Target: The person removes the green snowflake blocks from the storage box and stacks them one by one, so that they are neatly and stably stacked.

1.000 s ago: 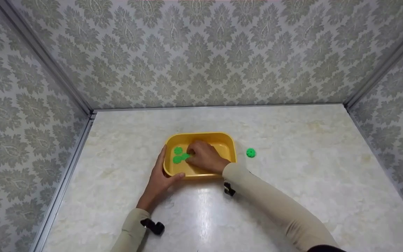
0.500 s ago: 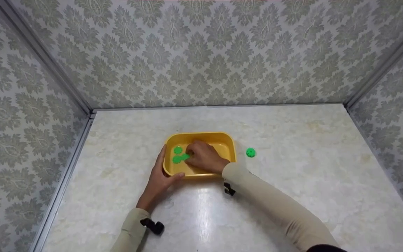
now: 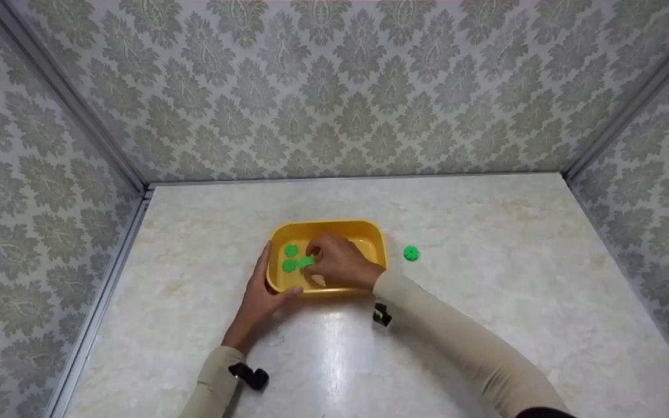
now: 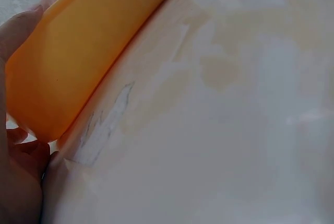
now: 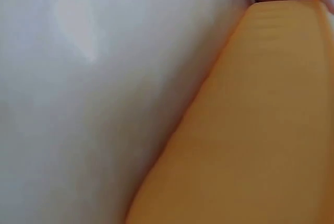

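A yellow plastic tray (image 3: 334,224) with rounded corners stands on the table. My left hand (image 3: 260,299) grips its left end, thumb over the front rim and fingers along the left side. In the left wrist view that thumb lies against the tray's orange-looking outer wall (image 4: 78,57). Inside the tray my right hand (image 3: 340,262) pinches a green notched disc (image 3: 305,262) between thumb and forefinger. That disc meets a second green disc (image 3: 289,265) to its left. A third green disc (image 3: 291,250) lies just behind them. The right wrist view shows only the tray's outer wall (image 5: 261,114), hiding the fingertips.
On the table, right of the tray, lies a small green notched piece (image 3: 410,253). The pale marbled table (image 3: 485,232) ends at a patterned back wall (image 3: 323,116), with side walls left and right.
The head view has shifted slightly, so everything sits a little further left. A lower finger of my right hand now shows beneath the palm. The left hand keeps its hold on the tray.
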Motion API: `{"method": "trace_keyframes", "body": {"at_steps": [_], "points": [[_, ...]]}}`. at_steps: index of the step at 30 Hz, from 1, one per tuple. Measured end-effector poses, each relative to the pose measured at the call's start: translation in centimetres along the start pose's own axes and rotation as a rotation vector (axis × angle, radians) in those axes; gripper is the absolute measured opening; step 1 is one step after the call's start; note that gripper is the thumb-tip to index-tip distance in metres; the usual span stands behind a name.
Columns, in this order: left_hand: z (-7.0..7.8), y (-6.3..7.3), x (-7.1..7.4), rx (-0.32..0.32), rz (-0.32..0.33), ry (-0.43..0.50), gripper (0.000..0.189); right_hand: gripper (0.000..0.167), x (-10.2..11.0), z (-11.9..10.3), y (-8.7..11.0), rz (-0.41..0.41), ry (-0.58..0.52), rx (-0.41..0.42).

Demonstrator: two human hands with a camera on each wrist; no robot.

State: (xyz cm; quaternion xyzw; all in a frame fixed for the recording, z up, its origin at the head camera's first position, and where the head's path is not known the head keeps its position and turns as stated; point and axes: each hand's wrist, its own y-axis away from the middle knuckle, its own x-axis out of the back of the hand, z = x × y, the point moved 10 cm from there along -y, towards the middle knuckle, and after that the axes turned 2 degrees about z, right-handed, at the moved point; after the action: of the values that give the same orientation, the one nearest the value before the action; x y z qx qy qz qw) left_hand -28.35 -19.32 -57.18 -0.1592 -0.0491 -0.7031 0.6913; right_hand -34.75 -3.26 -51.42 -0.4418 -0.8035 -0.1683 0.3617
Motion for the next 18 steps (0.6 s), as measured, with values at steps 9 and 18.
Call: {"method": "trace_keyframes", "body": {"at_steps": [9,18], "points": [[-0.1,0.0,0.1,0.007,0.005,-0.009,0.117,0.03,1.7,-0.4,1.3,0.009,-0.004,0.015],[0.0,-0.1,0.1,0.005,0.008,-0.014,0.118,0.029,3.3,-0.2,2.8,0.027,-0.029,0.036]]}}
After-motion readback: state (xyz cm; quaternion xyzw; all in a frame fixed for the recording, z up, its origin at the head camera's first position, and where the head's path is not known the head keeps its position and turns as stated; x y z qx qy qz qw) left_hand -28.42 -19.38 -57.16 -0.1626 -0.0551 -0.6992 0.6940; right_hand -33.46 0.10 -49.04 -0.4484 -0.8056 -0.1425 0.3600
